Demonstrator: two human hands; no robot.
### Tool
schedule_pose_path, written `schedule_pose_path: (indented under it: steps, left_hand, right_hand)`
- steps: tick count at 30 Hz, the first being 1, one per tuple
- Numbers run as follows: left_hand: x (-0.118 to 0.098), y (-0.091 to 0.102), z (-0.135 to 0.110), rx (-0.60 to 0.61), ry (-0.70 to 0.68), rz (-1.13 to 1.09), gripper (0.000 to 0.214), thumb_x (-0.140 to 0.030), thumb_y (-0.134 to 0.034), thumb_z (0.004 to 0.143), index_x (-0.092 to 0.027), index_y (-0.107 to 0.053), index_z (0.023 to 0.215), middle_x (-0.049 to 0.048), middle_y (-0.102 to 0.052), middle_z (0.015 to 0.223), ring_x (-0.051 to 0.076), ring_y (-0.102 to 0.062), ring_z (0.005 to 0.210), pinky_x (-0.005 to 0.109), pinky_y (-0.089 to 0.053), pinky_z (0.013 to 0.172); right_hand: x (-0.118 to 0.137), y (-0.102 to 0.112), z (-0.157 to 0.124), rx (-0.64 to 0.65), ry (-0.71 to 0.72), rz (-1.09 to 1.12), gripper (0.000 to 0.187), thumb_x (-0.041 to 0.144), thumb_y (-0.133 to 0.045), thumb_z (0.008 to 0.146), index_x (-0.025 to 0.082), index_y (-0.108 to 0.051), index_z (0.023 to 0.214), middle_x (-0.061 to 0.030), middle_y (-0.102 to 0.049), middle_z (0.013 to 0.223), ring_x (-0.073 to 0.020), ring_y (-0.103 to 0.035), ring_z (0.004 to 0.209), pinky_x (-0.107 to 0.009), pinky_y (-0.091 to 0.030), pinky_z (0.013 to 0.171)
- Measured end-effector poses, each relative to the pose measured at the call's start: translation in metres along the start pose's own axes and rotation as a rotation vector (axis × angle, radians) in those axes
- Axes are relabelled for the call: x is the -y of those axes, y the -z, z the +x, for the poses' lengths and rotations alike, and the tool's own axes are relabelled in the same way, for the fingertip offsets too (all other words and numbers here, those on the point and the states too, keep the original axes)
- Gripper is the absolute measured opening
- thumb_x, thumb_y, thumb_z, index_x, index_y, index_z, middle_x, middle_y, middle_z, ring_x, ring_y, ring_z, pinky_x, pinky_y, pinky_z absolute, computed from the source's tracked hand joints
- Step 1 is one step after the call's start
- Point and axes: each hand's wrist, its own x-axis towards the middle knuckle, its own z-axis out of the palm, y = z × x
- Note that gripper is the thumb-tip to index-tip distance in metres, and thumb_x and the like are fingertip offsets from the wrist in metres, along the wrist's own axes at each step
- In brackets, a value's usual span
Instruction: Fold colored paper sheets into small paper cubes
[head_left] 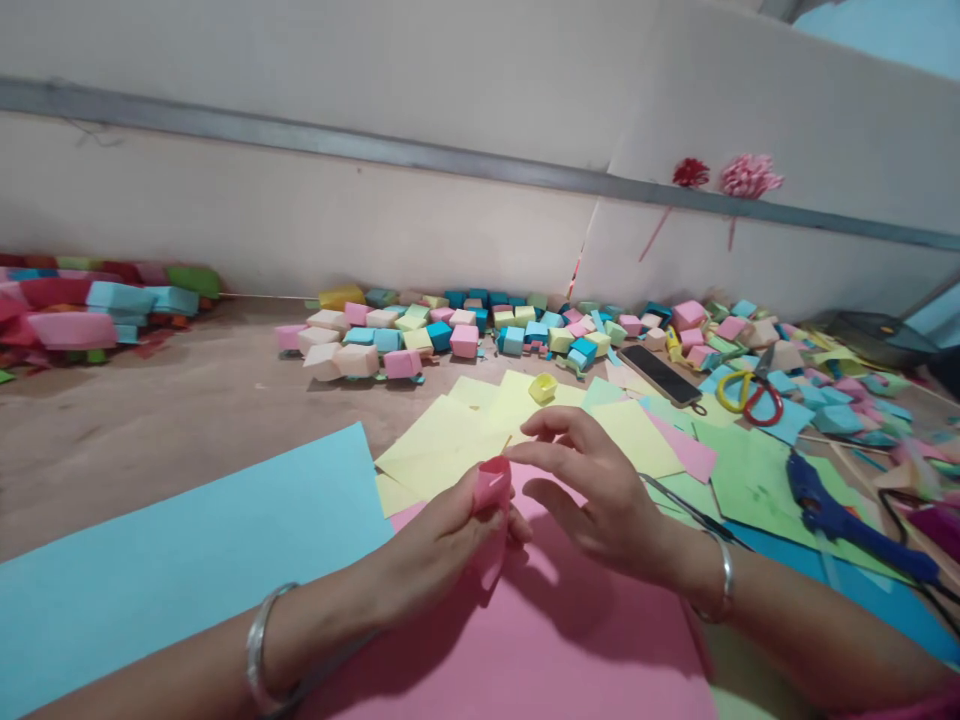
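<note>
A piece of pink paper [493, 487], folded into a small shape with an opening at the top, is gripped in my left hand [442, 535]. My right hand [592, 495] is beside it with fingers apart, the index fingertip at or very near the paper's upper edge. A thin yellowish sliver [508, 443] shows just above that edge; I cannot tell what it is. Under both hands lies a large pink sheet [600, 640]. Just beyond them, a small folded yellow paper piece [542, 388] rests on pale yellow sheets [442, 440].
A large light-blue sheet [195, 560] covers the left front. Rows of folded paper blocks [464, 341] line the wall. To the right are a phone [660, 375], yellow-and-red-handled scissors [750, 395], a blue glue gun [847, 525] and green sheets [757, 480]. More blocks [75, 330] are piled far left.
</note>
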Motion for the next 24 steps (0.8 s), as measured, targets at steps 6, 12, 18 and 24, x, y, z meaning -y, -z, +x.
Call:
schedule_pose_path:
  steps: [6, 12, 18, 24]
  left_hand:
    - [-0.005, 0.003, 0.001, 0.057, 0.009, 0.067, 0.028, -0.043, -0.047, 0.094, -0.017, -0.057, 0.091, 0.0042, -0.06, 0.085, 0.016, -0.056, 0.078, 0.032, -0.048, 0.075]
    - [-0.005, 0.01, 0.007, 0.224, 0.065, -0.196, 0.025, -0.038, -0.059, 0.088, -0.013, -0.059, 0.09, 0.0097, -0.069, 0.083, 0.025, -0.07, 0.073, 0.04, -0.052, 0.074]
    - [-0.002, 0.013, 0.007, 0.18, 0.074, -0.276, 0.031, -0.04, -0.062, 0.087, -0.012, -0.056, 0.102, 0.0126, -0.073, 0.085, 0.029, -0.073, 0.075, 0.043, -0.055, 0.071]
    - [0.003, 0.011, 0.007, 0.198, 0.113, -0.294, 0.033, -0.04, -0.06, 0.089, -0.009, -0.057, 0.102, 0.0181, -0.074, 0.088, 0.031, -0.073, 0.077, 0.045, -0.055, 0.073]
  right_hand:
    - [-0.005, 0.007, 0.003, 0.197, -0.034, 0.182, 0.008, 0.014, -0.05, 0.091, 0.018, -0.056, 0.088, -0.0061, -0.062, 0.088, -0.0147, -0.057, 0.082, -0.03, -0.05, 0.073]
    - [-0.014, 0.015, 0.007, 0.205, -0.399, 0.334, 0.011, 0.019, -0.052, 0.09, 0.018, -0.052, 0.079, 0.0004, -0.057, 0.074, -0.0106, -0.051, 0.067, -0.024, -0.043, 0.061]
    - [-0.028, 0.009, 0.006, 0.193, -0.355, 0.419, 0.013, 0.023, -0.056, 0.09, 0.017, -0.058, 0.078, -0.0006, -0.062, 0.076, -0.0107, -0.056, 0.069, -0.024, -0.045, 0.064]
    - [-0.028, 0.007, 0.002, 0.14, -0.324, 0.401, 0.014, 0.023, -0.055, 0.089, 0.017, -0.06, 0.078, -0.0025, -0.065, 0.075, -0.0121, -0.058, 0.068, -0.025, -0.046, 0.064]
